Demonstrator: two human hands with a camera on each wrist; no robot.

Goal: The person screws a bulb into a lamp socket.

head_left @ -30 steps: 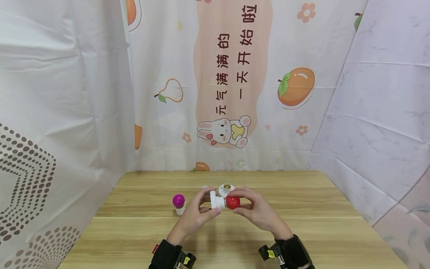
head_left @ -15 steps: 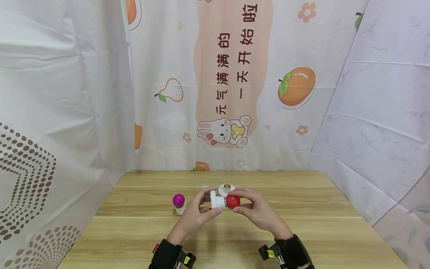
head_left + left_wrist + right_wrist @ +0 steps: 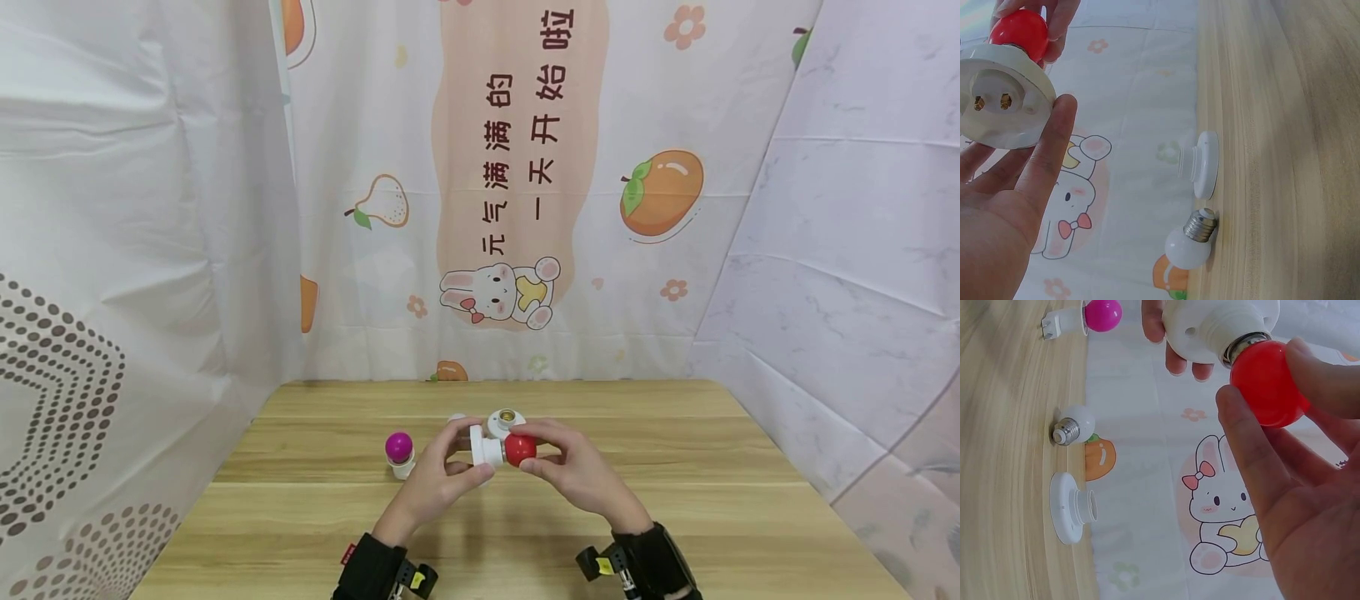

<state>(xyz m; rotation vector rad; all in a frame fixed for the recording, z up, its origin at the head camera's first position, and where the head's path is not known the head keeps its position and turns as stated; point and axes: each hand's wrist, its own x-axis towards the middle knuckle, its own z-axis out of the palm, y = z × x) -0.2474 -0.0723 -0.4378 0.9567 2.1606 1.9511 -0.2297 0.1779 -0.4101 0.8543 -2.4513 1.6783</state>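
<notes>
My left hand (image 3: 437, 477) grips a white lamp socket (image 3: 1007, 72) by its round base, thumb on the near side. Two brass contacts show on the base's underside in the left wrist view. My right hand (image 3: 573, 467) pinches a red light bulb (image 3: 1269, 384) between thumb and fingers. The bulb's metal screw base sits partly in the socket's mouth, with some thread showing in the right wrist view. Bulb and socket are held sideways, in line, above the table.
On the wooden table (image 3: 675, 500) behind my hands stands another white lamp socket (image 3: 507, 419). Beside it lies a white light bulb (image 3: 1075, 427). To the left, a magenta light bulb (image 3: 399, 447) stands in a white holder (image 3: 1063, 322). A printed curtain (image 3: 360, 292) hangs behind.
</notes>
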